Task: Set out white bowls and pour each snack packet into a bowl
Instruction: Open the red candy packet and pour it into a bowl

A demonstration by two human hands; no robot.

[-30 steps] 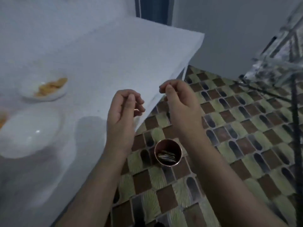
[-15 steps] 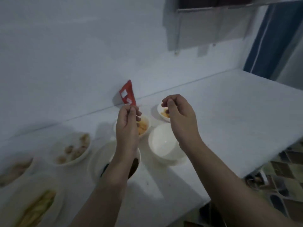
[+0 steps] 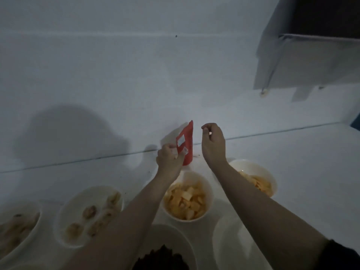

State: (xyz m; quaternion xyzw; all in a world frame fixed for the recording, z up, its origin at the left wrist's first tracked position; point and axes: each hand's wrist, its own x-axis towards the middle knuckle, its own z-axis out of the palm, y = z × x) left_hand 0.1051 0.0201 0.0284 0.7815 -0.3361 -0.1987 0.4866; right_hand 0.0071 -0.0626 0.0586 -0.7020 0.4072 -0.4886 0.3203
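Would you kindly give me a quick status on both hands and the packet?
Left hand pinching upright red foil snack packet by the wall. Right hand curled, empty. Empty white bowl near right; nothing blocking.

left hand (image 3: 169, 156) pinching upright red packet (image 3: 187, 143), right hand (image 3: 213, 142) raised beside it, fingers curled, snack-filled white bowls (image 3: 188, 197) below

My left hand (image 3: 169, 155) reaches toward twelve o'clock, its grip curled in a pinch. My right hand (image 3: 213, 142), at three o'clock of it and slightly higher, hangs raised, fingers (image 3: 205, 131) curled, holding nothing.
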